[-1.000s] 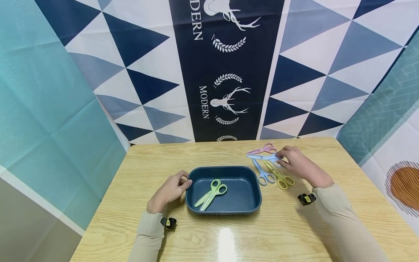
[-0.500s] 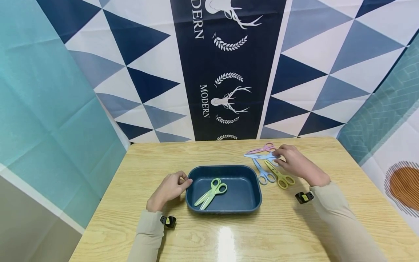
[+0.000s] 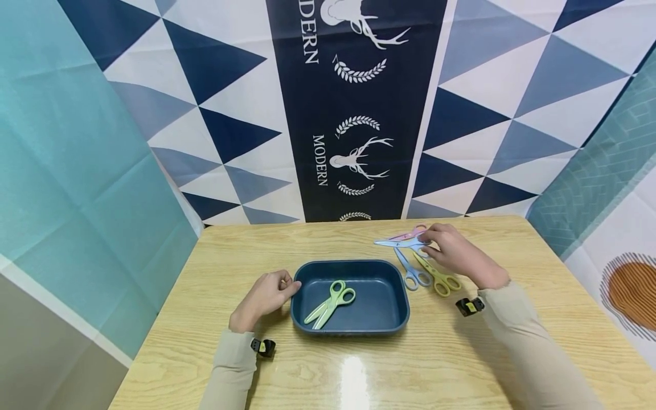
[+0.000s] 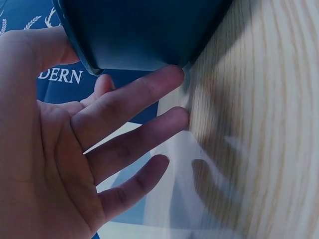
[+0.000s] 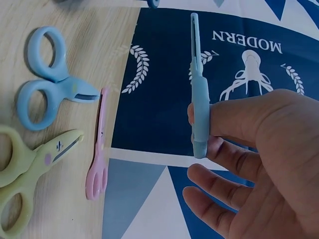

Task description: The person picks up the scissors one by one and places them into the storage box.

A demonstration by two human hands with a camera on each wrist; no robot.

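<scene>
Green scissors (image 3: 333, 302) lie in a navy tray (image 3: 379, 304), its rim gripped by the left hand (image 3: 269, 293). The right hand (image 3: 452, 249) pinches light-blue scissors (image 5: 201, 102) above the table (image 3: 236, 245); a blue pair (image 5: 65, 84), yellow pair (image 5: 35, 162) and pink pair (image 5: 98, 164) still lie outside.

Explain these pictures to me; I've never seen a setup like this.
There is no robot here, just a person working barehanded. The wide picture comes from a camera worn on the head, looking forward and down; the two close ones come from wrist cameras, one per side. On the wooden table stands a dark blue tray with green scissors inside; pink scissors, yellow scissors and blue scissors lie near its far right corner. The left hand grips the tray's left end; the right hand pinches a second blue pair.
</scene>
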